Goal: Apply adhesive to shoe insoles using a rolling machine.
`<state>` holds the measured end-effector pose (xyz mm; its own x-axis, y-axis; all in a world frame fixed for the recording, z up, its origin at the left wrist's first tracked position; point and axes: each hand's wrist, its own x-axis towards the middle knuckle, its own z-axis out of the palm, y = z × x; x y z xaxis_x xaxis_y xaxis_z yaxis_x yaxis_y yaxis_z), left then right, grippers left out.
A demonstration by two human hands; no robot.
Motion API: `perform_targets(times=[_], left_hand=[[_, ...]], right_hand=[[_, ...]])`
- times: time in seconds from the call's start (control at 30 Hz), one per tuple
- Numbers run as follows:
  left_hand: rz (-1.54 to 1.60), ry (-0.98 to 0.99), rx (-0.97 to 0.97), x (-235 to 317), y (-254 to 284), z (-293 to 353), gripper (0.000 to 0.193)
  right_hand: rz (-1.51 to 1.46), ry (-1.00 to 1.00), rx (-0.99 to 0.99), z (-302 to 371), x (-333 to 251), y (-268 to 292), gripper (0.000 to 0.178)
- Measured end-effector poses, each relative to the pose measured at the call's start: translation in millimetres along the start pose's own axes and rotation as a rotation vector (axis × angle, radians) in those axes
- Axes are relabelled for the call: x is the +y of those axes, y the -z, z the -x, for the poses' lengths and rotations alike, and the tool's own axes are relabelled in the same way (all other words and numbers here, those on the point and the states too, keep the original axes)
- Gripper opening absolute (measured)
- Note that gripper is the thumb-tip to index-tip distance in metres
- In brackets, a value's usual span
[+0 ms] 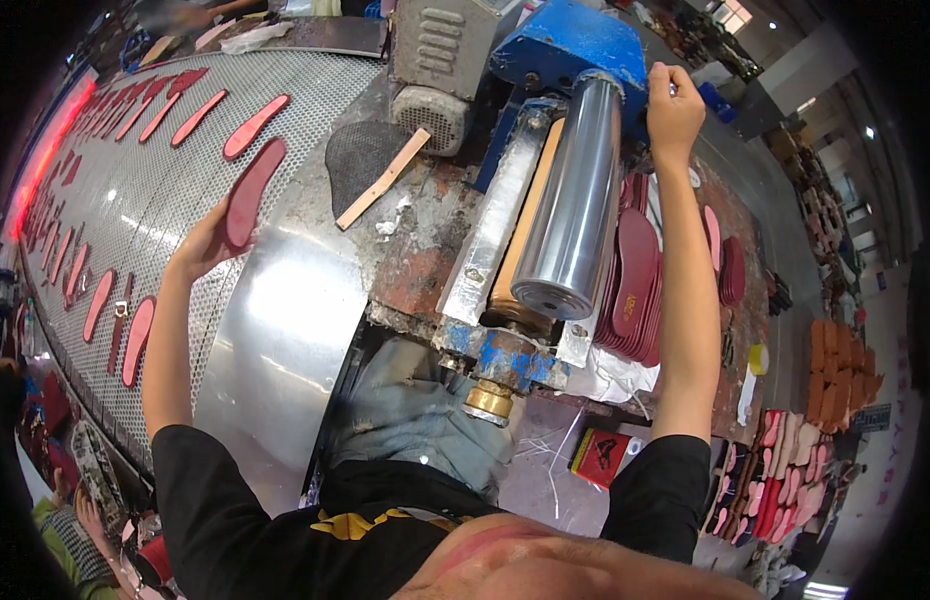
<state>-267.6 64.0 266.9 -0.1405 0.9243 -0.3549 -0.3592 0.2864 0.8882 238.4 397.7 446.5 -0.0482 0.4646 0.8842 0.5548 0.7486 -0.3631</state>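
Note:
In my left hand (201,243) is a dark red insole (256,192), pinched near its closer end and held above the mesh conveyor (315,85). Pink and red insoles (256,127) lie spread over that mesh. Up at the right, my right hand (675,115) is closed beside the blue housing (570,45) of a roller machine; whatever its fingers hold is hidden. A shiny steel roller (575,200) runs down from this housing. Between the roller and my right forearm sits a stack of dark red insoles (631,290).
A smooth metal plate (285,340) borders the conveyor. A wooden strip (383,180) lies on dark mesh near a grey motor (427,115). More insoles (732,270) rest at the right, beside yellow tape (757,359). Below stands a red box (597,458). Another person's hands (88,520) show lower left.

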Motion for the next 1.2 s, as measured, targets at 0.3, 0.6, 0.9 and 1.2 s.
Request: perform_targets(times=[0.3,0.6,0.9,1.2], left_hand=[[-0.155,0.111,0.657,-43.8,154.7,-30.5,0.051],[-0.282,0.032,0.576,-7.1,88.2,-159.7,0.048],[-0.424,-0.037,0.548,-10.2,-1.6,-266.1,0.049],[-1.35,-0.667,0.608,-21.2,-28.4,-227.6,0.042]], right_hand=[[-0.067,-0.026,-0.006,3.7,3.0,0.1,0.027],[-0.031,-0.027,-0.003,1.5,2.1,1.3,0.028],[0.008,-0.046,-0.021,2.3,11.9,5.6,0.026],[0.07,0.042,0.068,0.1,9.0,7.4,0.023]])
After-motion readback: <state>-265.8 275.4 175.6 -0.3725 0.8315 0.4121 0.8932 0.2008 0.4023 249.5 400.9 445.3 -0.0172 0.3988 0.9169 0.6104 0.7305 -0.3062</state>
